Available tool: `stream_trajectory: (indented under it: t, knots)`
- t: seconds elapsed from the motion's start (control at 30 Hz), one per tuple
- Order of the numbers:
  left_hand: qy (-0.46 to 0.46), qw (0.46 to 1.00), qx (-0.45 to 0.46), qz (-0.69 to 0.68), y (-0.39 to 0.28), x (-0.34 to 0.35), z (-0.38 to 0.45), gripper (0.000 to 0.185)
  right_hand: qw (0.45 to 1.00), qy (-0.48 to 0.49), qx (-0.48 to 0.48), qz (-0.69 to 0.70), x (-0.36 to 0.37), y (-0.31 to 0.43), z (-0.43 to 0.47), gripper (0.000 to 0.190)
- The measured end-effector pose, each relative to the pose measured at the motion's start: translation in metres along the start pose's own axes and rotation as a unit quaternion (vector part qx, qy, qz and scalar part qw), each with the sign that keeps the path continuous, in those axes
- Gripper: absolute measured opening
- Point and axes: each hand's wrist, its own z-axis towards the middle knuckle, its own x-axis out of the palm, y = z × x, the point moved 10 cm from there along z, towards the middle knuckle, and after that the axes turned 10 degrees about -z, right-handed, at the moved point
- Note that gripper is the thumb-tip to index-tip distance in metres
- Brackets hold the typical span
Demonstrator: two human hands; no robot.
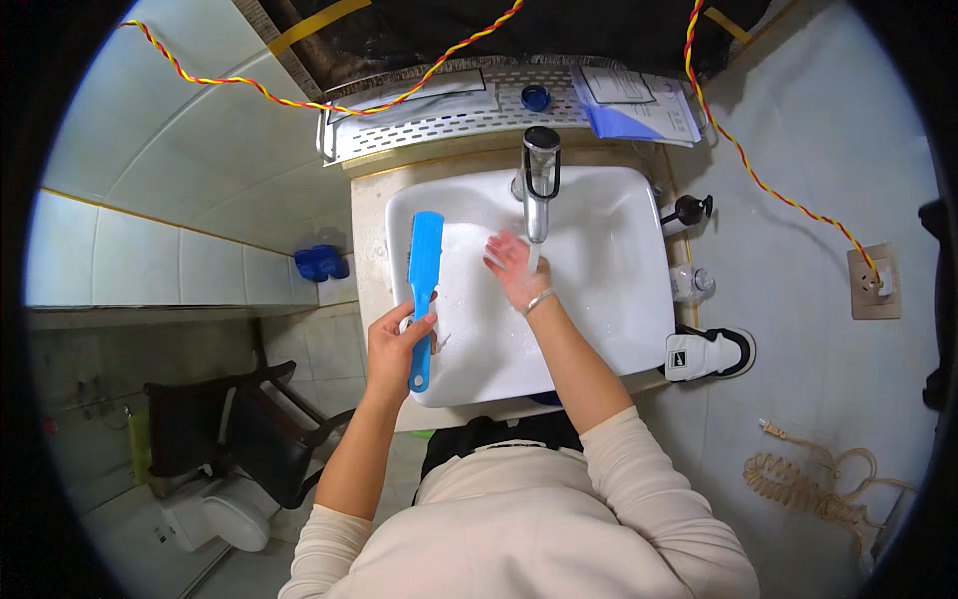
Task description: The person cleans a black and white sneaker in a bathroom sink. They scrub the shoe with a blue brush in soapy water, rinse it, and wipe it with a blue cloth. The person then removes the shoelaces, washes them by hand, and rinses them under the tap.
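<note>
My left hand [400, 337] grips the handle of a blue plastic scrub brush [426, 251] over the left side of a white washbasin [629, 329]. The brush head points away from me, with its dark bristles facing left. My right hand [518, 269] holds nothing; its fingers are spread and slightly blurred under a stream of water from the chrome faucet [537, 202]. A bracelet circles my right wrist. Water and suds lie in the basin near my hands. Part of a small item shows behind my left fingers; I cannot tell what it is.
A perforated white shelf [419, 133] behind the faucet bears a blue cap [536, 98] and plastic packets [636, 105]. Right of the basin are a pump bottle [685, 213], a clear plastic bottle [690, 282] and a white shoe [707, 355]. A dark chair [247, 427] stands lower left.
</note>
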Motion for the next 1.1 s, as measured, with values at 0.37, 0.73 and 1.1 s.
stream_trajectory:
  t: [0.37,0.73,1.1]
  knots:
    - [0.068,0.980,-0.061,0.175,0.059,0.042,0.012,0.025,0.985,0.052,0.007,-0.165,0.060,0.012,-0.073,0.045]
    - [0.055,0.990,-0.109,0.069,0.094,0.098,0.057,0.024,0.955,-0.087,-0.059,-0.276,0.004,0.047,-0.053,0.025]
    - [0.090,0.982,-0.131,0.099,0.076,0.089,0.028,0.026,0.986,-0.107,0.100,-0.079,-0.022,0.040,-0.117,0.021]
